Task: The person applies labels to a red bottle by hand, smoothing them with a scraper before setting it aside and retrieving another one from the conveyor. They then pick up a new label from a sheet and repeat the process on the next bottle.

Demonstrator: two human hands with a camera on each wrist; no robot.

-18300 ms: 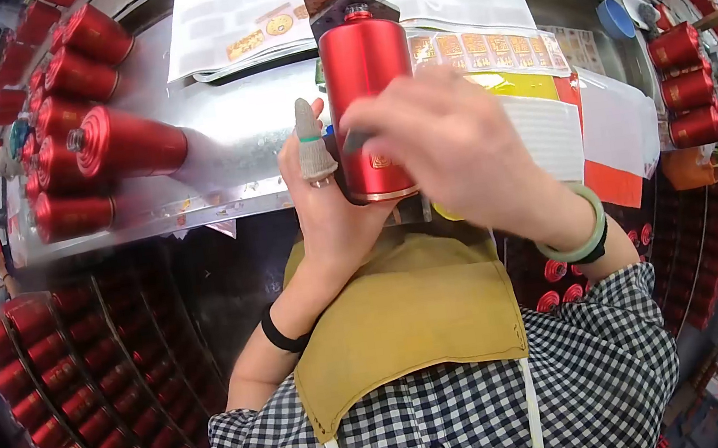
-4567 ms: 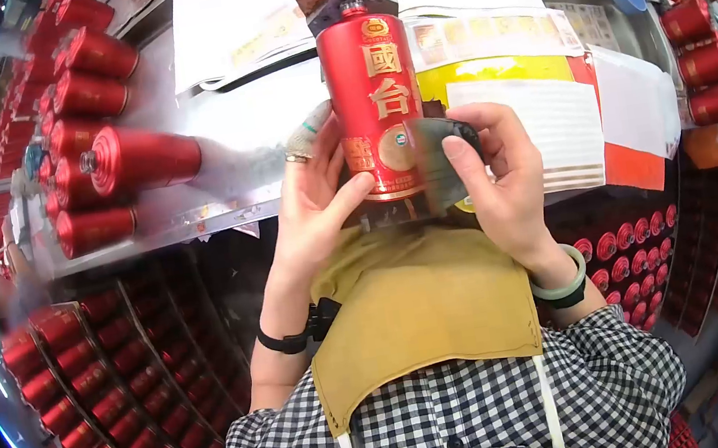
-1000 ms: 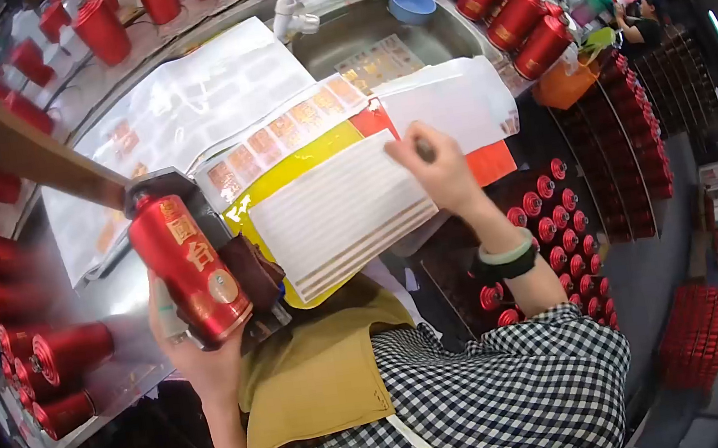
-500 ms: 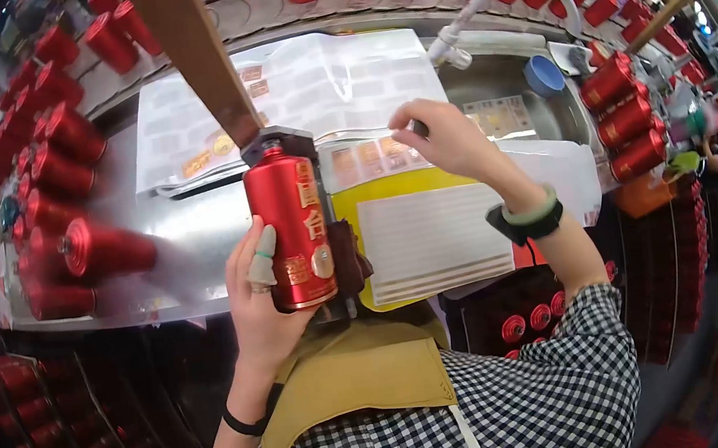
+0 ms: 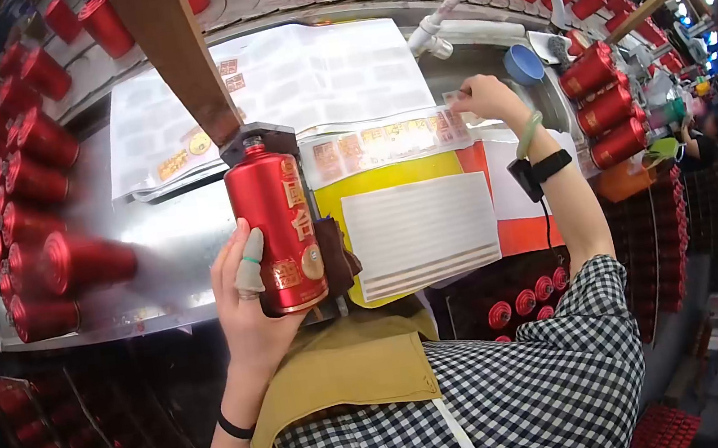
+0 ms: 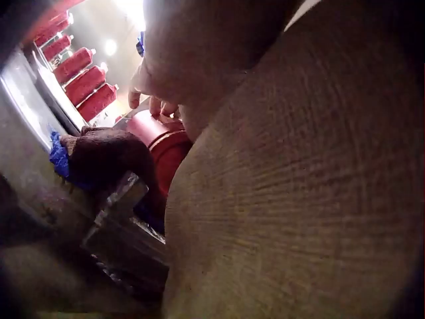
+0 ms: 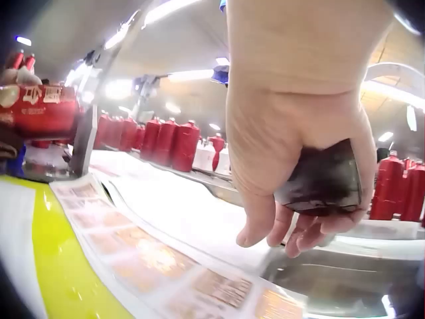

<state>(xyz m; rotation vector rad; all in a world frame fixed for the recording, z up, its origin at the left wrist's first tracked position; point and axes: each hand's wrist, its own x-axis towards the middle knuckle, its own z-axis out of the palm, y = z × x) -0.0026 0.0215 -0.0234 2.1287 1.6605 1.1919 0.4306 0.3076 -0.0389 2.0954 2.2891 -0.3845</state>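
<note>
A red bottle (image 5: 274,235) with gold characters lies in a fixture, its neck at a dark angular holder (image 5: 258,142). My left hand (image 5: 247,302) grips its lower left side, a pale finger cot (image 5: 250,264) on one finger. In the left wrist view, fingers curl over the bottle (image 6: 171,149). My right hand (image 5: 493,102) is at the right end of a strip of gold decals (image 5: 385,146), by the sink edge. A dark flat scraper (image 7: 325,178) is tucked in its palm, thumb and fingertips pointing down. Whether the fingertips pinch a decal, I cannot tell.
A brown cloth (image 5: 338,254) sits right of the bottle, then a striped white towel (image 5: 424,233) on a yellow sheet (image 5: 337,195). A wooden beam (image 5: 173,53) slants overhead. Behind are a white tap (image 5: 434,37) and a blue bowl (image 5: 523,64). Red bottles (image 5: 92,259) crowd the left.
Several seconds ago my right hand held the dark scraper against the bottle's front. It has since reached right, over the towel to the decal strip. My left hand still grips the bottle; the view has swung.
</note>
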